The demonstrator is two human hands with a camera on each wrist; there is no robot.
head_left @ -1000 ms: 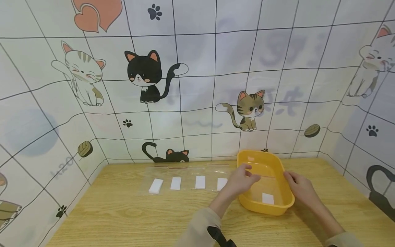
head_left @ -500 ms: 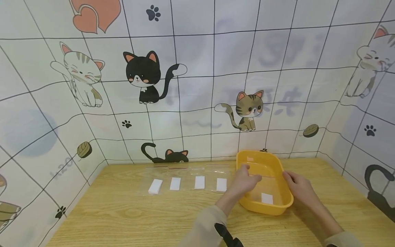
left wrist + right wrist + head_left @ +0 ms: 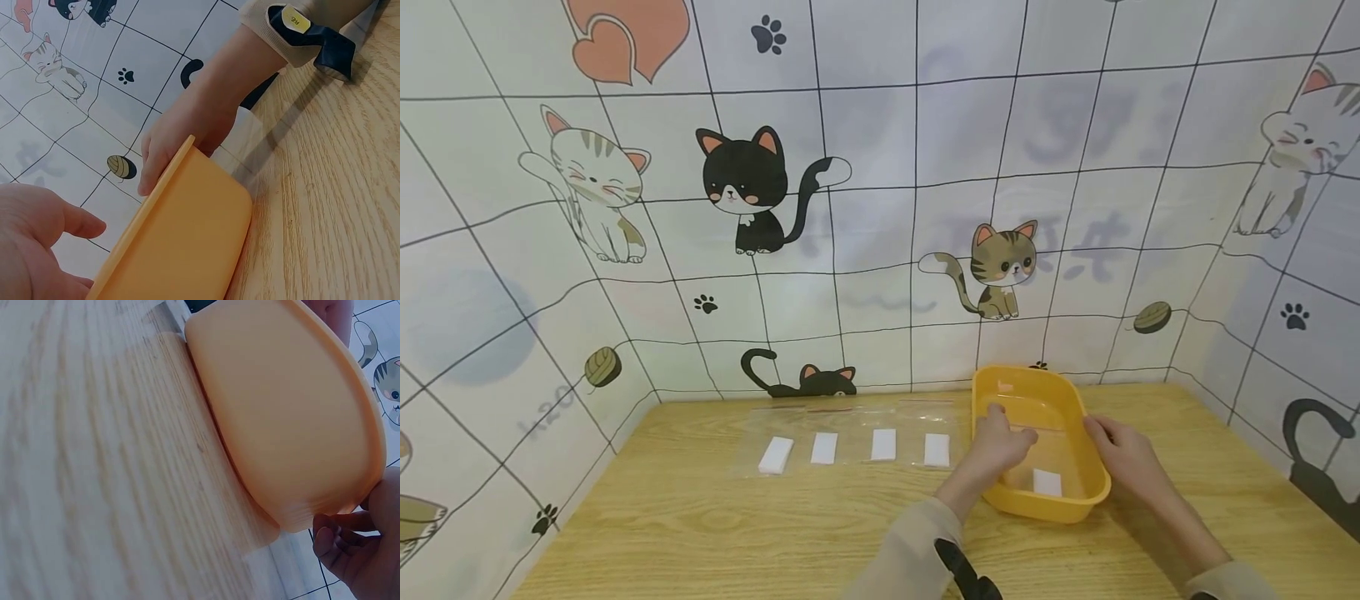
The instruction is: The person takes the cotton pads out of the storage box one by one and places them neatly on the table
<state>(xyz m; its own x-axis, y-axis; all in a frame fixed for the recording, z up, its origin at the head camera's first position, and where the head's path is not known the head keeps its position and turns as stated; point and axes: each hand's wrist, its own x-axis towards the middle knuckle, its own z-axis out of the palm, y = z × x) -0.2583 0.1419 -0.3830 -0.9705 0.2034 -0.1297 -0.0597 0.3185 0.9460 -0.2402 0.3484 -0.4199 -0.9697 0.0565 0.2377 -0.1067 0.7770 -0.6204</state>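
A yellow plastic basin (image 3: 1052,510) stands on the table at the right of the head view. Inside lies a clear zip bag holding a white card (image 3: 1047,483). My right hand (image 3: 1123,454) pinches the basin's right rim, thumb on top; the right wrist view shows its fingers (image 3: 328,544) curled against the outer wall. My left hand (image 3: 1000,442) reaches over the left rim into the basin, forefinger and thumb spread apart. In the left wrist view its thumb (image 3: 84,224) is extended with nothing visible in its grasp. The basin wall hides its other fingertips.
Left of the basin, several clear zip bags lie in a row on the wooden table (image 3: 737,533), each with a white card such as the nearest card (image 3: 937,450). A cat-print tiled wall covering (image 3: 880,333) rises behind the table and at both sides.
My left hand has moved a little right and lower over the basin, uncovering the nearest bag's card. My right hand keeps its hold on the rim. The head view has shifted slightly.
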